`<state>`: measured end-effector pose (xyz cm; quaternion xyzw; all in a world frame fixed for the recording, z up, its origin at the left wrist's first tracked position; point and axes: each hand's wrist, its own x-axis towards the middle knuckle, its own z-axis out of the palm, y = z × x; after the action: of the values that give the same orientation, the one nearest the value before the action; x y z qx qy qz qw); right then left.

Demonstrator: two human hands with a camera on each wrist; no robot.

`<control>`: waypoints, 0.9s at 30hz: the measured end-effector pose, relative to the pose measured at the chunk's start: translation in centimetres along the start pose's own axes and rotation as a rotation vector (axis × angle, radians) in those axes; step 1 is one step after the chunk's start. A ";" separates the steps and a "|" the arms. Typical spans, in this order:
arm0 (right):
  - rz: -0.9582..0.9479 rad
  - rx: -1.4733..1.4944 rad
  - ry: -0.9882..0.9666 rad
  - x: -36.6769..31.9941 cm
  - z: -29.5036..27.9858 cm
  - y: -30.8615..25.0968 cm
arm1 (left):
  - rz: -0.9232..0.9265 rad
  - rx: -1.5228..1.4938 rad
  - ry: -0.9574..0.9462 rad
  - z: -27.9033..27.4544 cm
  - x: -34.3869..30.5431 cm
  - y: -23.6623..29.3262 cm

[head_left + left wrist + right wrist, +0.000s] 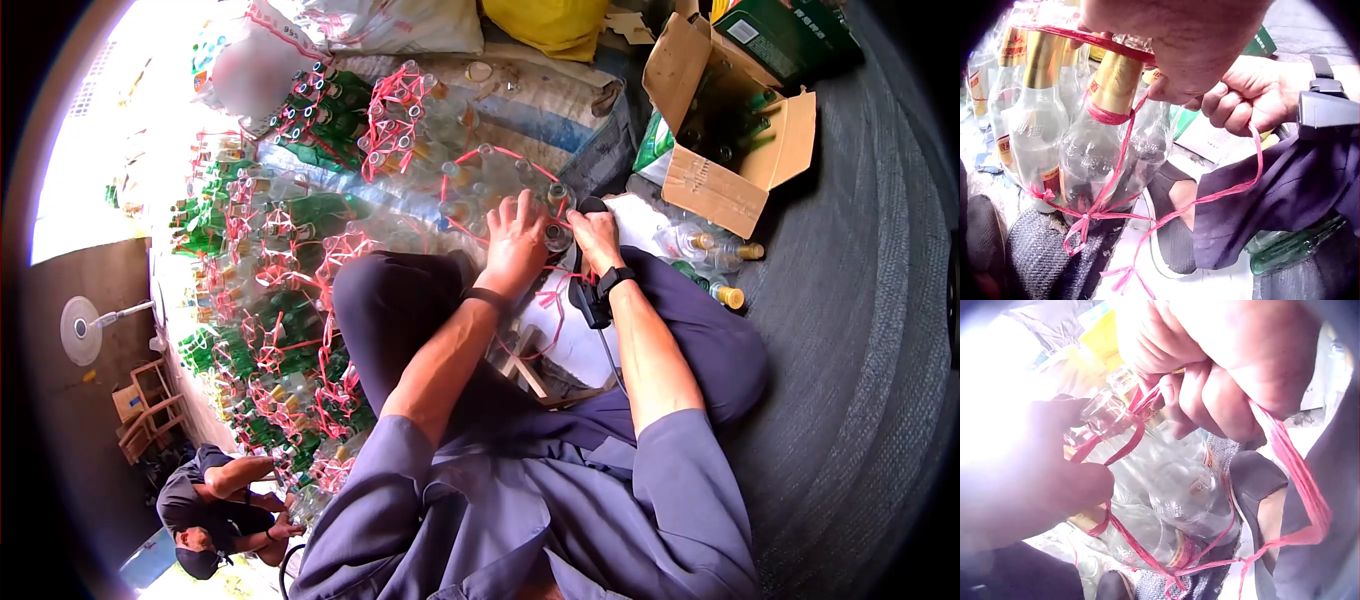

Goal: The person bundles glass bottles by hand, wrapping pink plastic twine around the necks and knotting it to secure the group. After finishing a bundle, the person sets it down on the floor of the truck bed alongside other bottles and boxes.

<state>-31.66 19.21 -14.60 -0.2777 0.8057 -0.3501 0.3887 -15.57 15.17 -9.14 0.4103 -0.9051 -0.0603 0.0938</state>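
Note:
Several clear glass bottles (1038, 125) with gold neck bands stand bunched together, pink twine (1094, 42) running round their necks and lower down round their bodies. My left hand (517, 245) is over the bunch; in the right wrist view its thumb and a finger grip a bottle's neck (1105, 412). Close beside it, my right hand (597, 240) has its fingers curled tightly round the pink twine, seen also in the left wrist view as a closed hand (1250, 94). From that hand a twine end (1297, 469) loops down. The left palm hides part of the bottle tops.
Many twine-tied bottles (290, 220) fill the left side. An open cardboard box (715, 190) holding green bottles stands at upper right, with loose bottles (700, 240) lying below it. Another person (225, 500) sits at lower left; a fan (82, 330) stands behind.

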 end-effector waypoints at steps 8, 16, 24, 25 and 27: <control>0.071 0.113 -0.169 -0.5 -0.1 -0.9 | -0.012 -0.047 -0.027 -0.4 -0.2 0.0; 0.456 0.489 -0.426 -0.6 -2.3 -2.4 | -0.033 -0.140 -0.028 -0.1 -0.6 0.0; 0.310 0.374 -0.335 -1.6 -1.4 -2.7 | -0.025 -0.258 -0.053 -0.7 -0.6 -0.3; 0.312 0.376 -0.335 -1.6 -1.4 -2.6 | -0.033 -0.269 -0.063 -0.9 -0.8 -0.4; 0.342 0.390 -0.319 -1.7 -1.6 -3.1 | -0.043 -0.277 -0.077 -2.0 -0.8 -0.5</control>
<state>-31.53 19.14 -10.74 -0.1098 0.6873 -0.3797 0.6094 -14.24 15.37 -7.36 0.4101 -0.8821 -0.2022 0.1136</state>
